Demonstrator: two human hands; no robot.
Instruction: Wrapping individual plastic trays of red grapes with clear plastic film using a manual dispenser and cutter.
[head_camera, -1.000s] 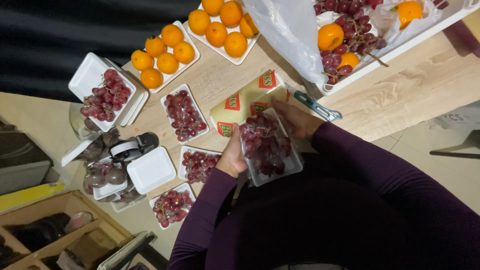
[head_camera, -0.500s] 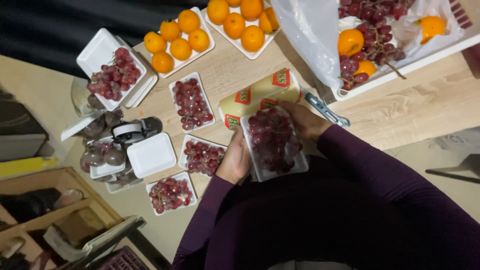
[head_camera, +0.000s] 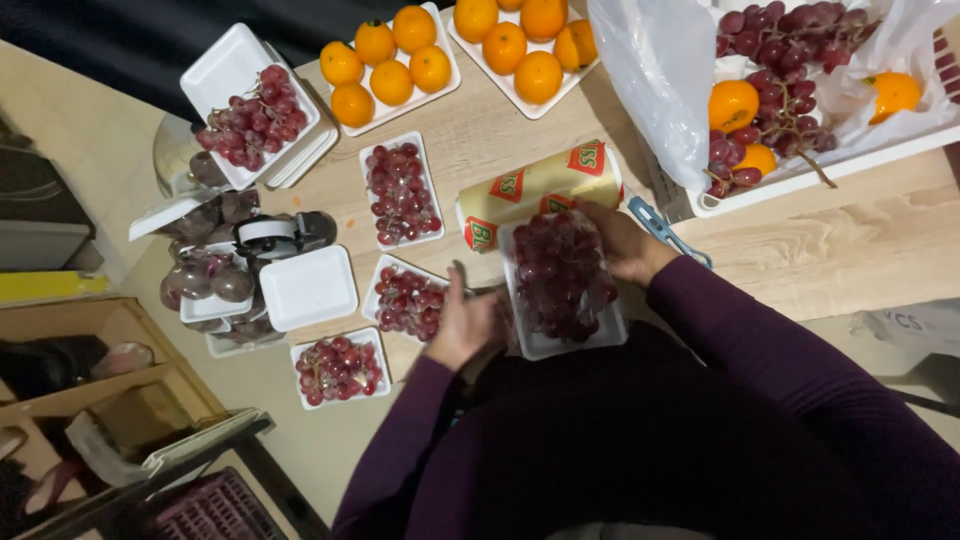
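Note:
A white foam tray of red grapes (head_camera: 560, 275), covered with clear film, is held in front of me over the table's near edge. My left hand (head_camera: 462, 325) grips its left side and my right hand (head_camera: 620, 240) holds its far right corner. Just beyond the tray lies a yellow box of cling film (head_camera: 540, 190) with red labels. A blue-handled tool (head_camera: 665, 230) lies next to my right wrist.
Three open trays of grapes (head_camera: 400, 190) (head_camera: 408, 300) (head_camera: 338, 368) lie on the wooden table (head_camera: 860, 250). Two trays of oranges (head_camera: 385, 65) (head_camera: 520, 45) sit at the back. A white crate (head_camera: 800, 175) with loose grapes, oranges and a plastic bag stands right. Stacked trays, an empty foam tray (head_camera: 308, 288) and a tape dispenser (head_camera: 275, 235) are left.
The wrapped tray has stayed between my hands, shifting slightly toward me. My left hand has slid lower along its left side. The camera view has drifted a little.

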